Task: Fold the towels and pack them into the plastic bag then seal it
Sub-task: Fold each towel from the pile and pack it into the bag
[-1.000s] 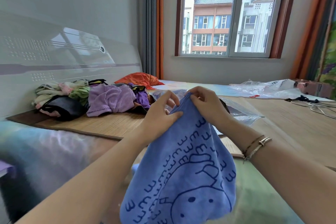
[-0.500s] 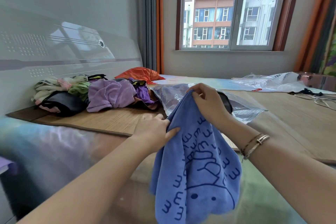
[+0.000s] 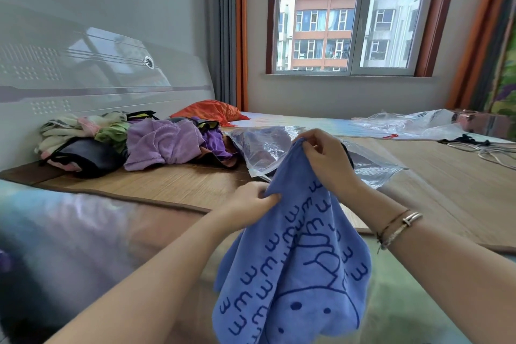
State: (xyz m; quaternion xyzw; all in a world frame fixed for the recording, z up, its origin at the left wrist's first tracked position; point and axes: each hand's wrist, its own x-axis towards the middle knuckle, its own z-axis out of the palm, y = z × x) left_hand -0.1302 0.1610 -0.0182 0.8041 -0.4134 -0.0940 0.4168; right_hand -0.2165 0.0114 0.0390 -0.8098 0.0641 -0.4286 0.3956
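A blue towel (image 3: 296, 268) with a dark blue cartoon print hangs in front of me over the bed. My right hand (image 3: 325, 160) pinches its top corner. Lower and to the left, my left hand (image 3: 248, 204) grips the towel's left edge. Behind my hands a clear plastic bag (image 3: 268, 145) lies flat on the bamboo mat (image 3: 173, 184), with something dark inside it. A purple towel (image 3: 162, 145) lies crumpled in a heap of cloths by the headboard.
More cloths, pale, green and black (image 3: 81, 142), are piled left of the purple towel. An orange cloth (image 3: 209, 112) lies further back. Another crumpled plastic bag (image 3: 413, 123) and a tangle of cables (image 3: 485, 148) lie at the right.
My left hand slid down from the top corner along the towel's left edge and now grips it lower. My right hand stays at the top corner.
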